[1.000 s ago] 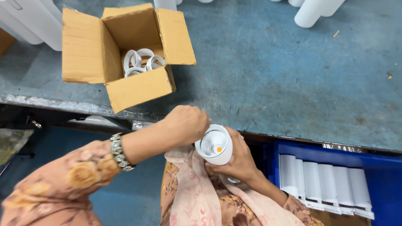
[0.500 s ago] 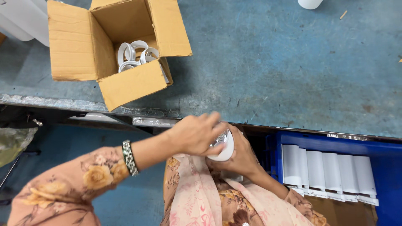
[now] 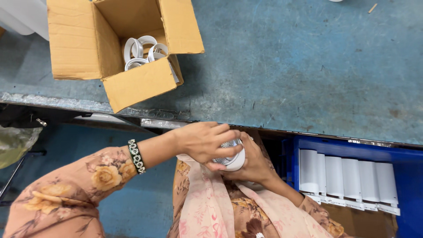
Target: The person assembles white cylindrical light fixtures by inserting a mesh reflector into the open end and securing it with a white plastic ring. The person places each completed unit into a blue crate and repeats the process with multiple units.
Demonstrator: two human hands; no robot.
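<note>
In my lap, below the table's front edge, I hold a white round cylinder-shaped part (image 3: 232, 159) with a ribbed, silvery inside. My right hand (image 3: 253, 165) cups it from underneath and behind. My left hand (image 3: 203, 141) lies across its open top, fingers curled over the rim and pressing on it. Most of the part is hidden by the two hands. An open cardboard box (image 3: 128, 83) with several white rings (image 3: 143, 50) inside stands on the table at the upper left.
The worn blue table (image 3: 286, 66) fills the upper view, its metal front edge (image 3: 88, 105) running across. A blue crate (image 3: 410, 176) at the lower right holds a row of white cylinders (image 3: 343, 178). A white container (image 3: 22, 22) sits at the far left.
My left hand has come down over the top of the white part and now covers its opening. The view has shifted slightly, so the box sits higher and further left.
</note>
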